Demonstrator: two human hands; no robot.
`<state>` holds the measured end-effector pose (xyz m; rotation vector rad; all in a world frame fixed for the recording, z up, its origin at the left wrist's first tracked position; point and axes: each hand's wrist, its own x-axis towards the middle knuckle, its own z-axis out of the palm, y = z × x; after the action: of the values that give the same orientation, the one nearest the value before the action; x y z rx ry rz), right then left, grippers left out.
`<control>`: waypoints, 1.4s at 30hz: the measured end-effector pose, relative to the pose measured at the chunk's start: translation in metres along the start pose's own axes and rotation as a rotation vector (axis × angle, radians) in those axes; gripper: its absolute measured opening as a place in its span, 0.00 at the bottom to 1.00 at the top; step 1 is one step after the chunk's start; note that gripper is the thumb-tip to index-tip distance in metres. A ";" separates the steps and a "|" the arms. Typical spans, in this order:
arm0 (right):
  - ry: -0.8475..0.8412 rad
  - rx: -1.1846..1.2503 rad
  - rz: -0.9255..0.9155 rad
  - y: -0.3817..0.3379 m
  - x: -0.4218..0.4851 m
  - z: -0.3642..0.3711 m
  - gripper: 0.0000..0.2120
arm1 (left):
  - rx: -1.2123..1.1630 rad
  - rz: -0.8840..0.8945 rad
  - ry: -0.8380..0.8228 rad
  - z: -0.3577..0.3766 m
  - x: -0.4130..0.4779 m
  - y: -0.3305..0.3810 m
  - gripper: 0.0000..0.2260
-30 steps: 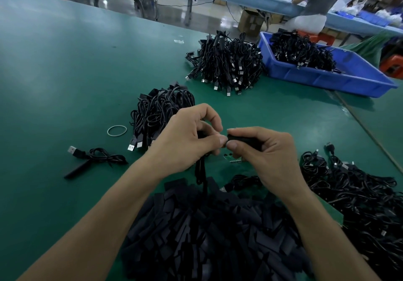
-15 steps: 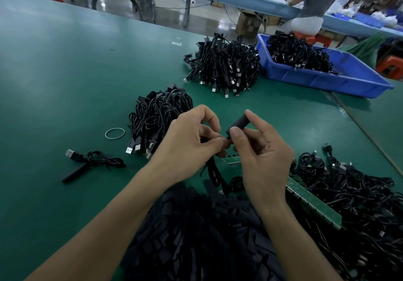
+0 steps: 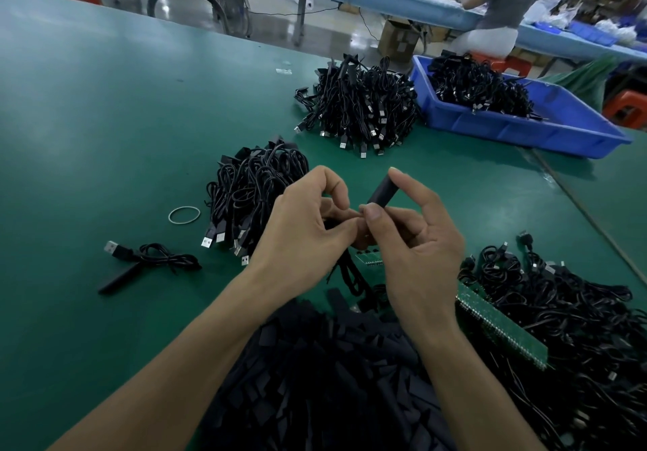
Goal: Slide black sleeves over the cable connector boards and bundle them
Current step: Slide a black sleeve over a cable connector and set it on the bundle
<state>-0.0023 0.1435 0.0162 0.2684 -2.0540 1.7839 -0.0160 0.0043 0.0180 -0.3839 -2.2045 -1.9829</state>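
Above the green desk (image 3: 105,142), near the middle, my right hand (image 3: 420,240) pinches the short black tube sleeve (image 3: 381,189) by its ends, probably light and squashy, while my left hand (image 3: 308,230) pinches the thin black cable (image 3: 350,272).

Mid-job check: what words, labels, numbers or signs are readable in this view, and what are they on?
None can be read.
Cardboard box: pale label patches, too blurred.
Green circuit board: any print too small.
Black sleeve in the right hand: plain, no print shows.
Cable pinched by the left hand: no print shows.
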 end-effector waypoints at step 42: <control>-0.074 0.590 0.406 -0.019 0.022 -0.040 0.24 | 0.140 -0.059 0.418 -0.039 0.022 -0.009 0.19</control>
<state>-0.0075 0.1819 0.0467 0.0790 -1.6579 2.6484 -0.0417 -0.0336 0.0196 0.1080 -2.0820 -1.7255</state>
